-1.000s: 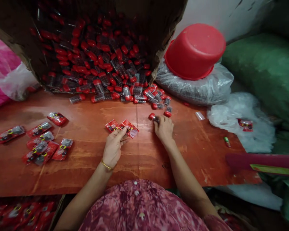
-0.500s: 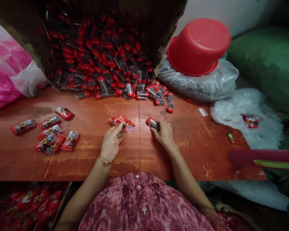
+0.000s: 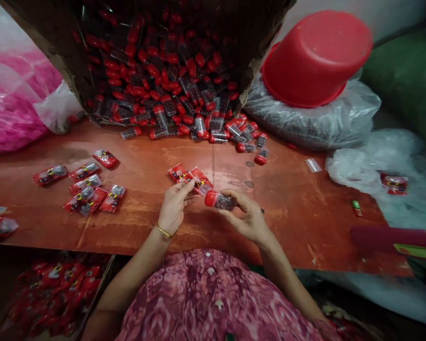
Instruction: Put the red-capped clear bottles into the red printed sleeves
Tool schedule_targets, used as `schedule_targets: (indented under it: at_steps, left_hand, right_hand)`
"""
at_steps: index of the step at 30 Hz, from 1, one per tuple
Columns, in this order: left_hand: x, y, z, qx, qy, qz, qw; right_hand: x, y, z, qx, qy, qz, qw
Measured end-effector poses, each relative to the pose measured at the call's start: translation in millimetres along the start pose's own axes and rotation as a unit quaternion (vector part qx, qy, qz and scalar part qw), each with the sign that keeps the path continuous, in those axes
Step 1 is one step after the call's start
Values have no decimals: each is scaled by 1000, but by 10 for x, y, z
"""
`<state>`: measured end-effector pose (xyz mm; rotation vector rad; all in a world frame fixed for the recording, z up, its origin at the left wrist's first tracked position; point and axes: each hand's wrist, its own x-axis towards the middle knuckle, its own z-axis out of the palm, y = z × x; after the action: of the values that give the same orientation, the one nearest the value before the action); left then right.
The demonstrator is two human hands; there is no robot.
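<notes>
Near the middle of the table, my left hand pinches a flat red printed packet with a clear end. Another red packet lies just behind it to the left. My right hand grips a clear container with a red cap by its clear end. Small dark pieces show inside the container. Its red cap points left, right at the clear end of the packet; whether the two touch is hard to tell.
A large box of red-capped containers stands at the back, some spilled in front. Several filled packets lie left. A red tub rests on a clear bag at the back right. Pink bags are far left.
My right hand has lifted the container and brought it left to the packet in my left hand. The camera view has shifted a little.
</notes>
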<state>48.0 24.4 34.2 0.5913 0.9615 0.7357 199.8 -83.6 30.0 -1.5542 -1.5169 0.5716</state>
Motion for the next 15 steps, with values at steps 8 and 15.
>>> schedule_targets:
  at_steps: [8, 15]
  left_hand:
    - [0, 8, 51, 38, 21, 98, 994]
    - [35, -47, 34, 55, -13, 112, 992]
  right_hand:
    - [20, 54, 145, 29, -4, 34, 999]
    - [32, 78, 191, 26, 59, 46, 997]
